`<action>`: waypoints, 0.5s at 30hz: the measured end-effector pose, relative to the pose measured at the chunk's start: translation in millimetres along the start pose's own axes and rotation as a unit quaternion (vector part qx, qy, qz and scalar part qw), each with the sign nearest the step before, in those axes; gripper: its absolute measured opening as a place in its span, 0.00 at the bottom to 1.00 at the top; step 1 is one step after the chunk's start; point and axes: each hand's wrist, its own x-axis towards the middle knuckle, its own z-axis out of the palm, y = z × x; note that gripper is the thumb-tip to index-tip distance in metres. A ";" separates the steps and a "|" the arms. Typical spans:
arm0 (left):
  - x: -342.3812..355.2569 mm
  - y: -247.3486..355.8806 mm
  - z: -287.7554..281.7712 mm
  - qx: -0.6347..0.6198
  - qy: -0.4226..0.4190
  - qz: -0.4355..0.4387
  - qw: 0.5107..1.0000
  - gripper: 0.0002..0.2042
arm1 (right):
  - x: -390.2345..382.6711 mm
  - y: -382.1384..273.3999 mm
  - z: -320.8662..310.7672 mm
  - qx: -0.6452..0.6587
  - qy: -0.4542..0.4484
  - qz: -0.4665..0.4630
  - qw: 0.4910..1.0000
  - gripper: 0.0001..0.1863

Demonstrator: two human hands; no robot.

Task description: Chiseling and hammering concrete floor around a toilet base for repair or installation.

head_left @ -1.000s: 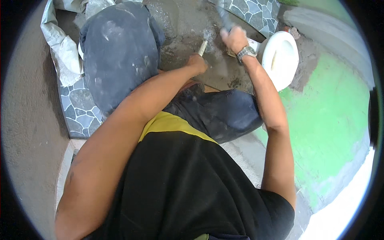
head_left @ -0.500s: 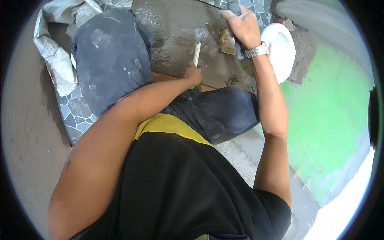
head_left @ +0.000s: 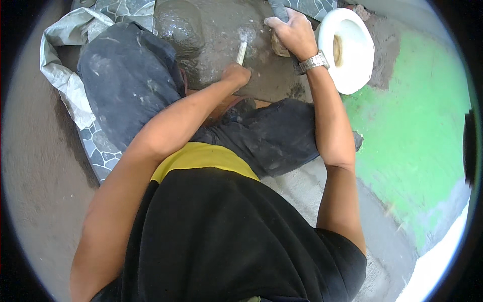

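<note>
My left hand (head_left: 236,75) is closed round a pale, whitish stick-like handle (head_left: 242,52). Its far end meets a pale wet spot on the grey mortar surface (head_left: 221,58); whether a blade is attached I cannot tell. Farther right, my right hand (head_left: 298,34), with a metal watch at the wrist, grips a long grey bar-like thing (head_left: 277,10). That thing shows beyond the fingers and again below the hand. Beside the right hand lies a brownish, rough-edged piece (head_left: 278,46), partly hidden by it.
An oval white basin (head_left: 361,48) with brown residue stands right of my right wrist. Wet mortar forms a rounded mound (head_left: 178,30) at the far left. A crumpled whitish sack (head_left: 68,40) lies beside my knee, over stone-patterned tiles (head_left: 103,158). Green paint (head_left: 407,136) covers the surface at right.
The view has shifted, showing more of the white basin and the wet mound. My left hand has moved slightly up and left with the handle. My right hand keeps its grip.
</note>
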 end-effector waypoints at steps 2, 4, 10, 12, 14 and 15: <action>13.8 -10.3 -0.6 0.014 0.024 0.012 1.000 0.20 | 3.6 -12.6 0.3 -0.040 0.014 -0.055 0.998 0.21; 25.1 -14.7 -7.7 0.051 0.039 0.047 0.997 0.20 | 5.2 -36.9 -3.0 -0.039 0.020 -0.053 0.998 0.20; 40.6 14.4 -41.1 0.082 -0.111 0.033 0.990 0.18 | 35.5 38.8 38.0 -0.263 -0.104 -0.008 0.959 0.25; 46.0 3.3 -44.2 0.114 -0.104 0.012 0.988 0.21 | 27.8 35.5 62.2 -0.290 -0.235 0.068 0.925 0.26; 45.9 -0.2 -37.2 0.100 -0.100 0.036 0.989 0.22 | 43.0 52.1 68.2 -0.332 -0.303 0.044 0.892 0.25; 39.7 -0.7 -35.3 0.092 -0.101 0.053 0.989 0.22 | 46.9 45.7 66.4 -0.365 -0.375 0.026 0.852 0.24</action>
